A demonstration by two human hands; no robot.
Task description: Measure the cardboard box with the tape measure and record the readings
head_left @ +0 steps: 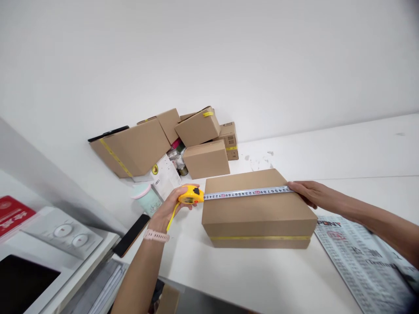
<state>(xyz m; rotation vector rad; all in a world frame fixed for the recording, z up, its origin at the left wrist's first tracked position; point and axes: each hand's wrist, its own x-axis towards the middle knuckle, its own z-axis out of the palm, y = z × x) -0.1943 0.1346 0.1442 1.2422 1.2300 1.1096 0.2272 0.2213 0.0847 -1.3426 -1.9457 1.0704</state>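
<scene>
A brown cardboard box [255, 216] with a yellow tape line along its front side lies on the white table [262, 279]. My left hand [173, 203] is closed around the yellow case of a tape measure [188, 195] at the box's left end, its yellow strap hanging by the wrist. The pulled-out blade [245, 193] runs across the top of the box, with its numbers facing up. At the right end, my right hand [306, 192] pinches the blade's tip against the box's edge. Part of that hand's fingers is hidden behind the box corner.
Several cardboard boxes [206, 161] are piled against the wall. A mint cup [147, 198] and a black phone-like slab [131, 235] stand left, near a white microwave [62, 244]. A printed plastic bag [363, 261] lies at right.
</scene>
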